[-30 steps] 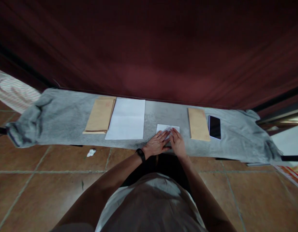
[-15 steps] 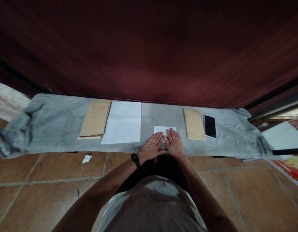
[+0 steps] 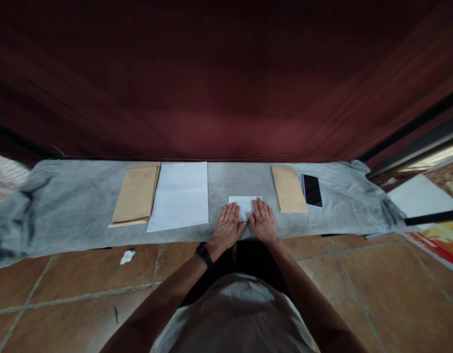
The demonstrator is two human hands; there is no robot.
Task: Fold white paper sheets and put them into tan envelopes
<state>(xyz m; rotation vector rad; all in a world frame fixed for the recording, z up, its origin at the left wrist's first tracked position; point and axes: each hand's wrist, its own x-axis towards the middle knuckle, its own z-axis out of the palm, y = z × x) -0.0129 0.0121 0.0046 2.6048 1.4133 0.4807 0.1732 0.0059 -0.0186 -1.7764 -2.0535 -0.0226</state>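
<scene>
A small folded sheet of white paper [image 3: 244, 202] lies on the grey cloth near the front edge. My left hand [image 3: 226, 225] presses flat on its left side, fingers stretched out. On its right side rests my right hand [image 3: 263, 221], also flat with the fingers extended. The palms are apart, so the paper's middle shows between them, while its lower corners are hidden under the hands. Left of my hands is a larger stack of white paper [image 3: 181, 194]. To the right lies a single brown envelope [image 3: 289, 189].
The grey cloth [image 3: 79, 211] covers a long narrow bench. Several brown envelopes [image 3: 136, 193] are stacked left of the white paper. A phone [image 3: 312, 190] lies at the right. A dark red panel [image 3: 226, 98] rises behind. Crumpled tissue [image 3: 127, 256] is on the tiled floor.
My hands have moved apart, the left towards the left side of the folded paper, showing more of its middle. The whole view has shifted and tilted slightly.
</scene>
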